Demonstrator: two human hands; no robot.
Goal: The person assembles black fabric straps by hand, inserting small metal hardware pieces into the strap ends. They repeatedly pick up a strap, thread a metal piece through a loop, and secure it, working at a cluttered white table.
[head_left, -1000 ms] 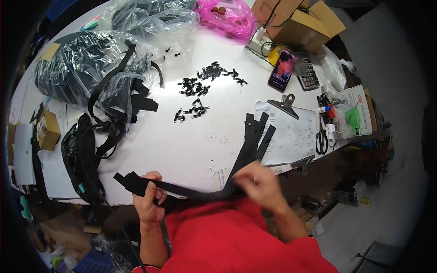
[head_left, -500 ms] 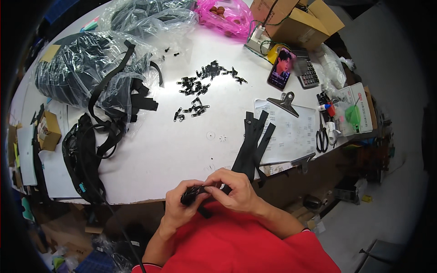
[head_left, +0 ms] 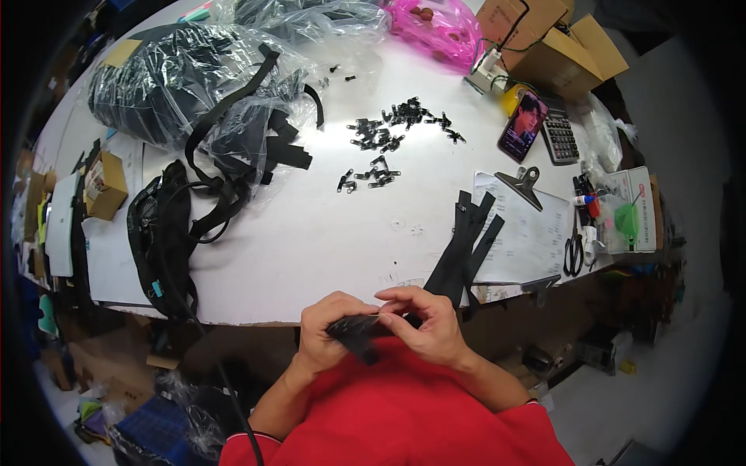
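Close to my body, past the table's near edge, my left hand (head_left: pixel 326 330) is closed round black zipper strips (head_left: pixel 356 335), whose ends hang toward my red shirt. My right hand (head_left: pixel 429 325) meets it from the right, its thumb and fingers pinching at the strip's edge; the exact grip is partly hidden. More black zipper tapes (head_left: pixel 458 252) lie on the table just beyond my right hand and run toward a clipboard. Farther off, several small black zipper sliders (head_left: pixel 381 133) are scattered in loose clusters on the white table (head_left: pixel 311 256).
At left are a plastic-wrapped black bundle (head_left: pixel 163 85) and a black strapped bag (head_left: pixel 159 233). A clipboard with paper (head_left: pixel 521 233), scissors (head_left: pixel 573 252), a phone (head_left: pixel 522 128) and a calculator (head_left: pixel 559 136) lie at right. Behind stand a pink bag (head_left: pixel 435 35) and a cardboard box (head_left: pixel 575 62).
The view has shifted, so the table things appear farther right. The strips in my left hand now hang lower, and my right index finger has lifted away from the thumb.
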